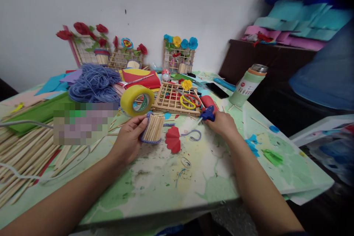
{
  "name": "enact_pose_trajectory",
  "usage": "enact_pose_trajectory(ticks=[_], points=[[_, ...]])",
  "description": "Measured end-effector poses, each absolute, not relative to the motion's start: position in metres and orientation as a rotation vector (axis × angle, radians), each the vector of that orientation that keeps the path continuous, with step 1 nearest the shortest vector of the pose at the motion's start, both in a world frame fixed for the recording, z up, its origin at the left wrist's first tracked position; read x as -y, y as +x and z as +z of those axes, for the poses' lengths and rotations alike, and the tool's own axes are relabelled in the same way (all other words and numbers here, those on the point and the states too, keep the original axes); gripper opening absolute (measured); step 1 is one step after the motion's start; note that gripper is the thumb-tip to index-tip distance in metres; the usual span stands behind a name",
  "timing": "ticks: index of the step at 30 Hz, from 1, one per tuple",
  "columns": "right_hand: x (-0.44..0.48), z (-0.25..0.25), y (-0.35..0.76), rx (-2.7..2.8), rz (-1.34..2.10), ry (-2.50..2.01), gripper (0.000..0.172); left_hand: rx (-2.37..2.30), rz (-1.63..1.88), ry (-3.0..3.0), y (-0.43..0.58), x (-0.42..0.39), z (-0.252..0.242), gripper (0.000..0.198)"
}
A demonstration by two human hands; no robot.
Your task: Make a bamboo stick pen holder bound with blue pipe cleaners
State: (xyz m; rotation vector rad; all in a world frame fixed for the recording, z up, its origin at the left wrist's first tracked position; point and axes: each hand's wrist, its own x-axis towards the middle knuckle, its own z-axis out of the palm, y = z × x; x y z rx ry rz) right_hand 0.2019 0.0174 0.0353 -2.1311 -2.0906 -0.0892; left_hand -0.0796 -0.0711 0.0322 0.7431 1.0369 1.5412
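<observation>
My left hand [129, 136] is closed on a small pot of thin wooden sticks [153, 128], its top and bottom edges trimmed in blue-purple yarn. My right hand [222, 123] grips a dark blue glue gun [208, 114], whose pale nozzle points down and left towards the table. Some of the right fingers are hidden behind the hand. Between the two hands lies a red scalloped paper piece [173, 140], and a curled strand of yarn [195, 135] rests to its right. Just behind the pot stands a roll of yellow tape [124, 99].
A stick lattice [166, 99] carries yellow-handled scissors [188, 101]. Blue yarn [94, 81] is heaped at left, near bundled sticks [24, 158] and a white cord [20, 173]. A phone [217, 90] and green bottle [247, 86] are at right. Flower-decorated lattices [181, 53] lean against the wall.
</observation>
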Motion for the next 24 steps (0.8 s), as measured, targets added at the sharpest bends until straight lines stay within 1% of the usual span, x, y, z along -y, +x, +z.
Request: enact_pose_trajectory(ticks=[3,5,6,8,11,13,15,20,24], points=[[-0.013,0.042,0.201,2.008,-0.182,-2.184,0.042,-1.035,1.521,0.780,-0.080,0.072,0.030,0.037],[-0.007,0.053,0.187,1.933,-0.248,-2.088,0.042,-1.026,1.511,0.830,-0.081,0.072,0.028,0.035],[-0.003,0.060,0.176,1.945,-0.229,-1.968,0.040,-1.023,1.508,0.859,-0.081,0.073,0.027,0.034],[0.004,0.073,0.149,2.127,-0.005,-1.541,0.036,-1.022,1.486,0.917,-0.081,0.074,0.026,0.033],[0.009,0.086,0.108,2.325,0.526,-0.894,0.036,-1.037,1.429,0.972,-0.080,0.076,0.025,0.033],[0.009,0.089,0.088,2.375,0.752,-0.683,0.034,-1.042,1.416,1.004,-0.080,0.076,0.025,0.031],[0.005,0.089,0.078,2.449,0.847,-0.626,0.032,-1.028,1.419,1.034,-0.080,0.076,0.024,0.028],[-0.004,0.086,0.078,2.487,0.771,-0.680,0.035,-1.018,1.387,1.099,-0.083,0.075,0.021,0.025],[0.000,0.090,0.078,2.516,0.468,-0.698,0.036,-1.038,1.358,1.147,-0.084,0.075,0.021,0.024]])
